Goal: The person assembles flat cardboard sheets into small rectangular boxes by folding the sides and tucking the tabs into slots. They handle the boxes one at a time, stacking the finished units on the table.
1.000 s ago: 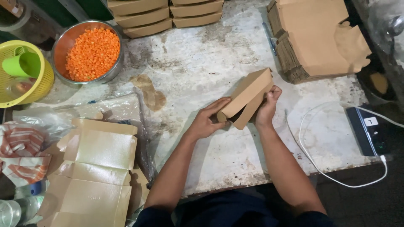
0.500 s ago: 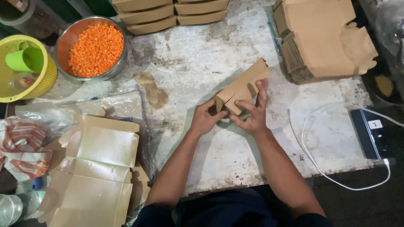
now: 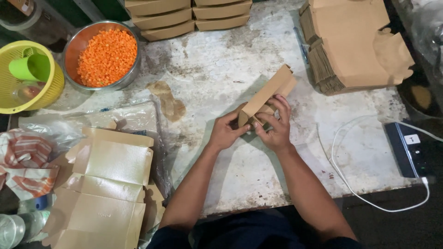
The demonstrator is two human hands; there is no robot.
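I see my left hand (image 3: 226,133) and right hand (image 3: 275,125) both closed on the brown carton (image 3: 267,94), pinching its lower end so the flaps stay folded.

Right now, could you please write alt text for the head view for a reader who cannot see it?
A person's left hand and right hand hold a brown cardboard box above a worn white table. A steel bowl of diced carrot stands far left, and flat box blanks are stacked far right.
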